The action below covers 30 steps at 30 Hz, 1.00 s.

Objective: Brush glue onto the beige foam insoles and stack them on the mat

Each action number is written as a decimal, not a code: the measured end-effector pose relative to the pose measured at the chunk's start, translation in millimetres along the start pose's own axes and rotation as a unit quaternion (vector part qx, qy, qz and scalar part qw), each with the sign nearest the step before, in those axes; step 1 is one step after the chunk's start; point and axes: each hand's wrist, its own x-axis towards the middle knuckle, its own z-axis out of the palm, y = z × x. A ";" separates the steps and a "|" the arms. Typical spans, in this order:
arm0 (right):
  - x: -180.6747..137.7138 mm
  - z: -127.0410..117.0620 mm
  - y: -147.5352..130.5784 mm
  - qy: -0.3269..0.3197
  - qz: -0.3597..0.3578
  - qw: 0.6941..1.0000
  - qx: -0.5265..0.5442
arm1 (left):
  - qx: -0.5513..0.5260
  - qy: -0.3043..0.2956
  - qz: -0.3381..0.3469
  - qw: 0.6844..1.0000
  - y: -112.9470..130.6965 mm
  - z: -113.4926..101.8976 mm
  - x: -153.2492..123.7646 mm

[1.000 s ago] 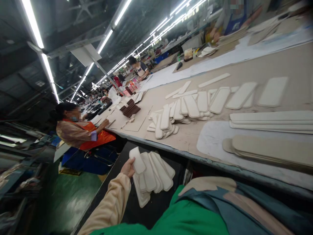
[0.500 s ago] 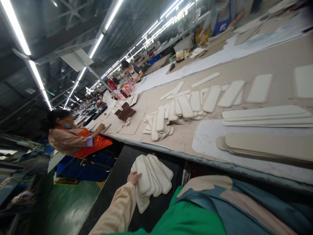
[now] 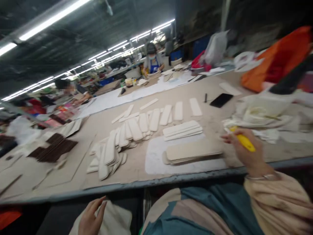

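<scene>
My right hand (image 3: 249, 153) is closed around the yellow handle of a brush (image 3: 245, 141), held over the right part of the table. The brush's pale tip is blurred, beside a whitish, crumpled-looking container (image 3: 259, 109). Low in the view, my left hand (image 3: 91, 217) rests at pale, rounded pieces (image 3: 116, 217) on a black surface below the table edge. Its thumb and forefinger are apart, with nothing seen between them. In front of me lies a stack of beige strips (image 3: 193, 151), with whiter strips (image 3: 182, 129) behind it.
A fanned heap of pale strips (image 3: 133, 129) covers the middle of the table (image 3: 137, 166). Dark brown pieces (image 3: 55, 148) lie left. A phone (image 3: 221, 100) and an orange bag (image 3: 276, 62) are at the right. Co-workers sit across the table, one in a blue apron (image 3: 154, 67).
The view has swung right. My right hand has come into view holding the yellow brush. My left hand, earlier gripping the fanned pale pieces, now shows its thumb and forefinger apart.
</scene>
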 end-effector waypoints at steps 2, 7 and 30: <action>0.8 -6.5 3.6 -0.026 -0.017 1.000 0.000 | -0.090 0.076 0.189 0.975 50.9 23.4 27.6; -14.1 5.1 -11.7 -0.056 -0.035 0.998 0.019 | -0.213 0.058 0.410 0.885 196.4 61.2 69.8; -60.3 110.5 -60.7 -0.246 0.243 0.921 0.181 | -0.291 0.000 0.505 0.813 258.6 125.1 100.9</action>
